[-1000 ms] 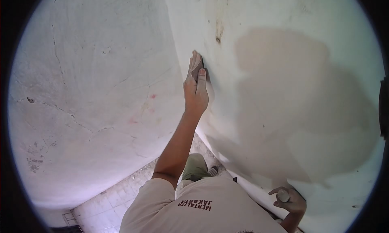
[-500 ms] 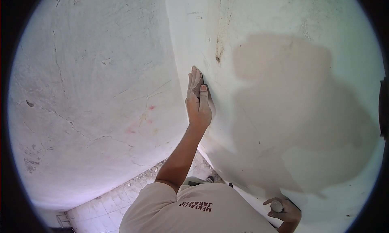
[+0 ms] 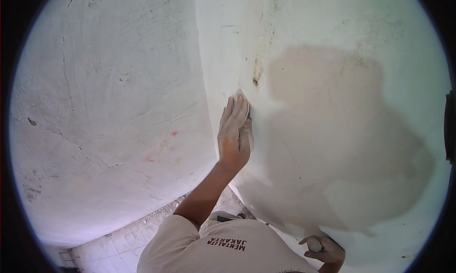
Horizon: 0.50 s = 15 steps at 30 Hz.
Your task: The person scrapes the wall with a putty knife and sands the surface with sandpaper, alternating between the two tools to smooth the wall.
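Note:
My left hand (image 3: 233, 130) lies against the right-hand wall close to the corner, fingers extended upward and dusted white. Under its fingers and palm is a thin sheet of sandpaper (image 3: 247, 105), pressed to the wall, its pale edge showing beside the fingertips. Low on the right, my right hand (image 3: 328, 252) is near the same wall, with its fingers curled round a thing with a pale, rounded end (image 3: 314, 245). The rest of that thing is hidden by the hand, so I cannot tell its kind.
The left wall (image 3: 114, 97) has cracks, scratches and faint red marks. A brown-stained hole (image 3: 255, 81) marks the right wall (image 3: 408, 59) above my left hand, and a large shadow covers its middle. Below is a dusty tiled floor (image 3: 109, 249) with debris along the wall.
My left hand has slid down the wall with the sandpaper, and its back now faces me more. The right hand sits slightly further left and lower in view, still gripping its thing.

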Available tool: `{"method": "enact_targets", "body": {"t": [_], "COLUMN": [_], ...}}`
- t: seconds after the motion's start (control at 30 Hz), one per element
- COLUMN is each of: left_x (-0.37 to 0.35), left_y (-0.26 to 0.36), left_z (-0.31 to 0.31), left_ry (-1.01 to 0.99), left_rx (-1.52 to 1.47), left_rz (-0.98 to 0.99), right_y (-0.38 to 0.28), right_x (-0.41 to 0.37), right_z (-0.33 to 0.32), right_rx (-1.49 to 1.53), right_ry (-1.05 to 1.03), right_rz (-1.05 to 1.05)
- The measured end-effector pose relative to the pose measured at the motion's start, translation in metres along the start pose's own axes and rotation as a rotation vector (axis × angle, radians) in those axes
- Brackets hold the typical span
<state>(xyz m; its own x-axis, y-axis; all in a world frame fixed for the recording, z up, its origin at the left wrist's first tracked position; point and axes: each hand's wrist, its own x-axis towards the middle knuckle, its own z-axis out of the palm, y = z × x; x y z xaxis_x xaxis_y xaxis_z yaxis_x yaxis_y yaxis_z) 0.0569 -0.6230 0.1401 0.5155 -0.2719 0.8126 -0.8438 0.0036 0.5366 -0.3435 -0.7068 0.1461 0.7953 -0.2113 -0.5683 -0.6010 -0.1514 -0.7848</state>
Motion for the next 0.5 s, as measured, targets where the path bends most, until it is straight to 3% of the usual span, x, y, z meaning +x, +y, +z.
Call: {"method": "enact_targets", "body": {"t": [0.2, 0.37, 0.5], "left_x": [0.025, 0.036, -0.019], "left_y": [0.004, 0.005, -0.007], "left_z": [0.002, -0.005, -0.011], "left_ry": [0.053, 0.067, -0.132], "left_rx": [0.016, -0.094, -0.045], "left_rz": [-0.045, -0.029, 0.039], "right_y": [0.009, 0.009, 0.017], "right_x": [-0.001, 0.002, 0.009], "right_z": [0.001, 0.006, 0.003], "right_rx": [0.066, -0.01, -0.026], "right_ry": [0.009, 0.093, 0.078], "right_rz": [0.022, -0.092, -0.281]}}
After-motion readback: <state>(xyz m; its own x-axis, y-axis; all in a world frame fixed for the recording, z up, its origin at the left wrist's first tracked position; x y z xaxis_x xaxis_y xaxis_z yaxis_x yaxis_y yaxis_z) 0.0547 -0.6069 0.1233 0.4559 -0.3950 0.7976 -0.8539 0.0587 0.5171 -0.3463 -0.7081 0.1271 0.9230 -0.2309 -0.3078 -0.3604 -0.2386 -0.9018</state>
